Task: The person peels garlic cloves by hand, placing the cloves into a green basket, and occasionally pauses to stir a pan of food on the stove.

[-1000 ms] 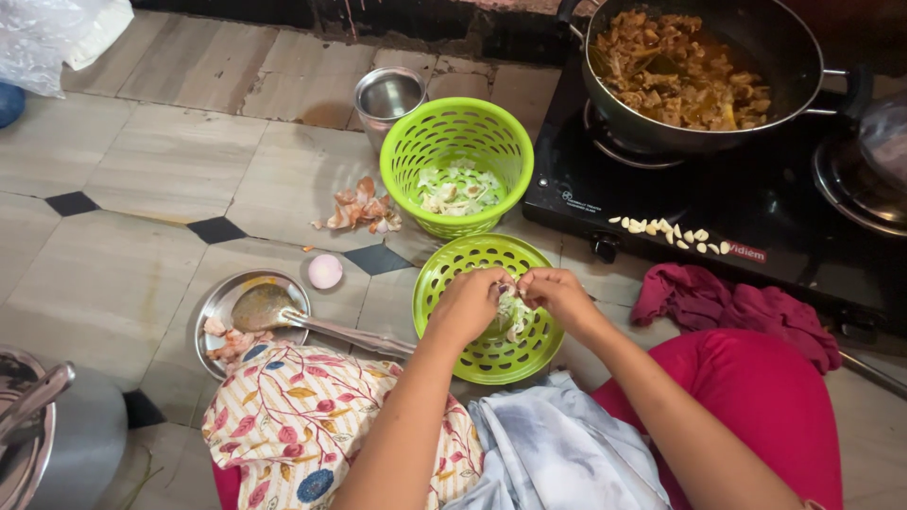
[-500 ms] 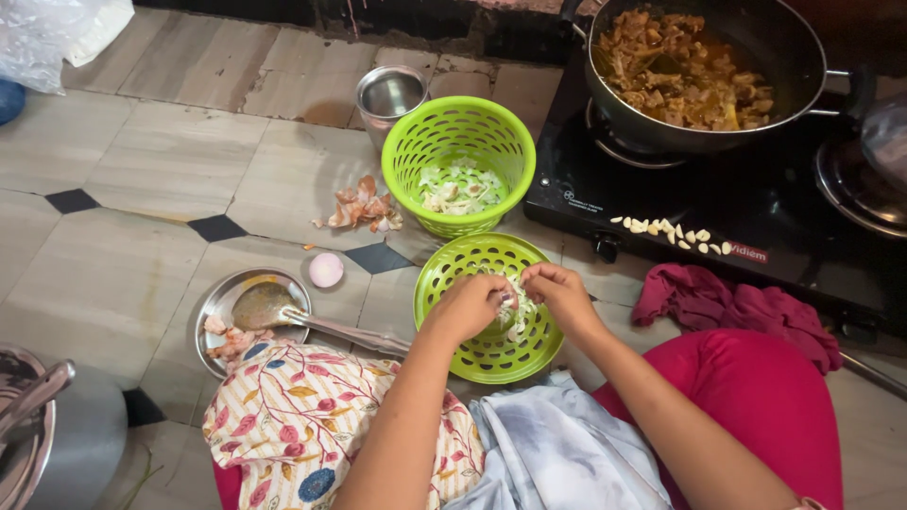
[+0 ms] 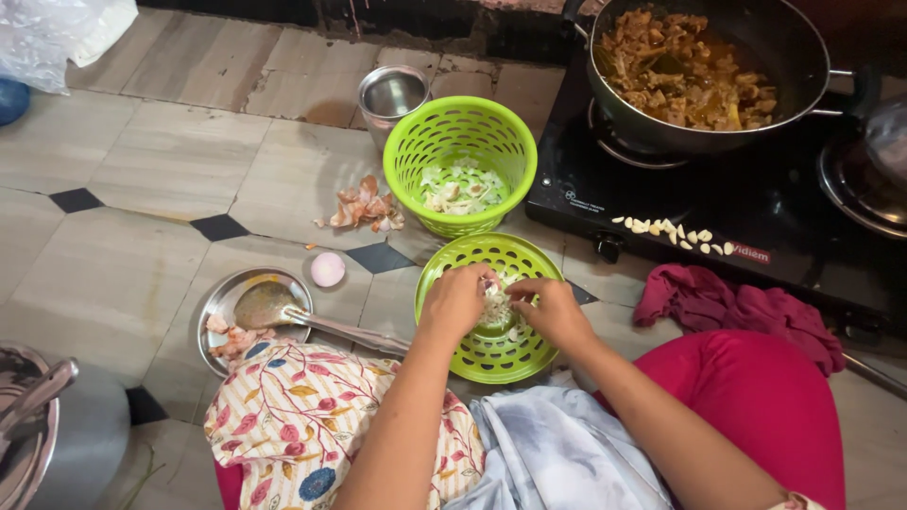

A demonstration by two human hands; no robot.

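Observation:
My left hand (image 3: 457, 302) and my right hand (image 3: 551, 310) meet over a shallow green perforated lid (image 3: 491, 354) on the floor tiles. Between their fingertips they pinch a small pale garlic piece (image 3: 493, 297) with papery skin. Bits of skin lie on the lid under them. Behind it stands a deeper green basket (image 3: 460, 142) with pale peeled pieces and skins inside.
A black two-burner stove (image 3: 737, 203) carries a dark pan of curry (image 3: 694, 66) and a row of peeled garlic cloves (image 3: 673, 232). A steel tumbler (image 3: 391, 94), onion skins (image 3: 367, 205), a steel plate with ladle (image 3: 248, 310), a maroon cloth (image 3: 737, 307) and a steel pot (image 3: 47, 444) lie around.
Both hands stay over the green lid; the fingers have shifted slightly on the garlic piece. Nothing else has moved.

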